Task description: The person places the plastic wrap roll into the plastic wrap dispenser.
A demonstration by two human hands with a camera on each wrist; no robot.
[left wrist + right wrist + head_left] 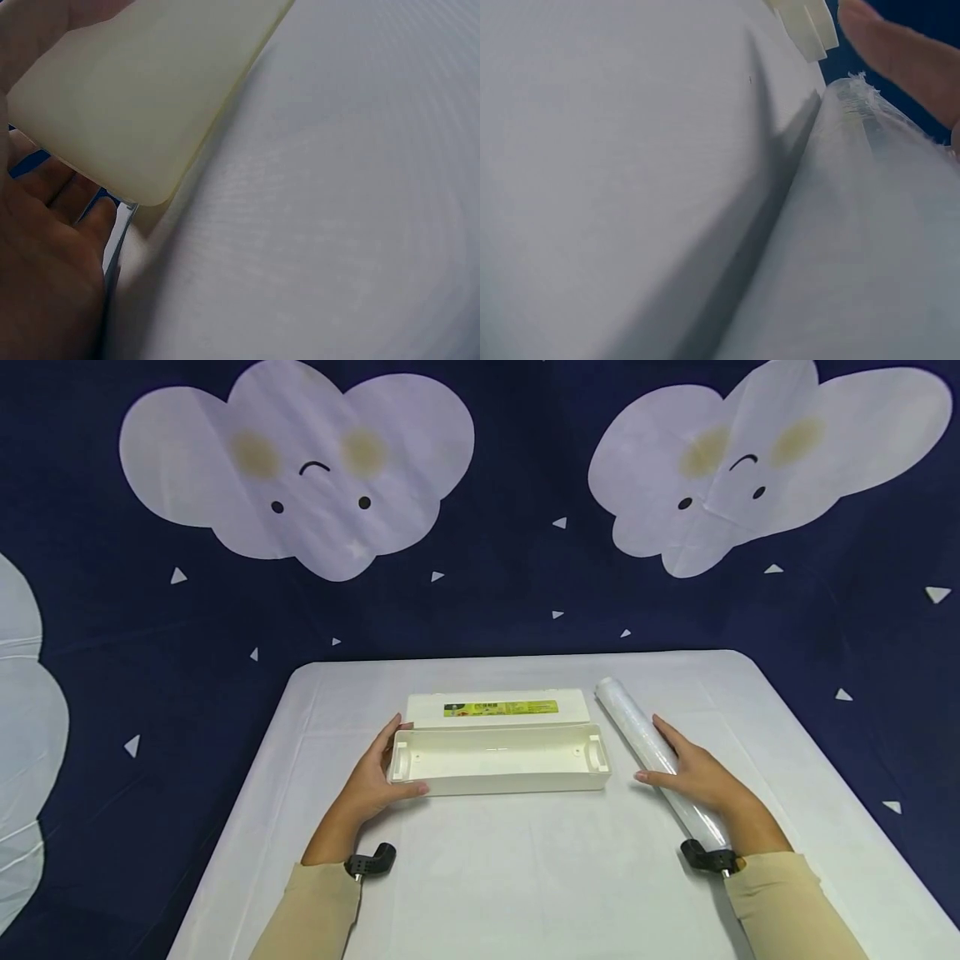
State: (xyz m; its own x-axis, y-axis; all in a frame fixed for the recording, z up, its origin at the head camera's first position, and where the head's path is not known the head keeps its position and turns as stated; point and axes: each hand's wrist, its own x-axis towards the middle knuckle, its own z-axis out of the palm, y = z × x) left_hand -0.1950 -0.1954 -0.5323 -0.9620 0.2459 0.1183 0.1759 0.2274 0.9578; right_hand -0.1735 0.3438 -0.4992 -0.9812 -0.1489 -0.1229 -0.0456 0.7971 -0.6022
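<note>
A long cream cling film dispenser box [498, 784] lies on the table with its lid [570, 708] tipped back and its trough bare inside. At its left end my left hand [371, 783] grips it, thumb along the front and fingers behind. The left wrist view shows the box's smooth side [150, 97] close up. To the right of the box a roll of clear cling film [633, 722] lies slantwise. Over its middle is my right hand [701, 777], thumb and fingers spread apart. In the right wrist view the thumb [907, 60] appears raised off the roll [862, 225].
White cloth covers the table [510, 877], whose far edge meets a dark blue curtain [517, 585] printed with clouds and small triangles. A yellow-green label [500, 708] is on the lid. Black wrist cameras [372, 860] sit at both sleeves.
</note>
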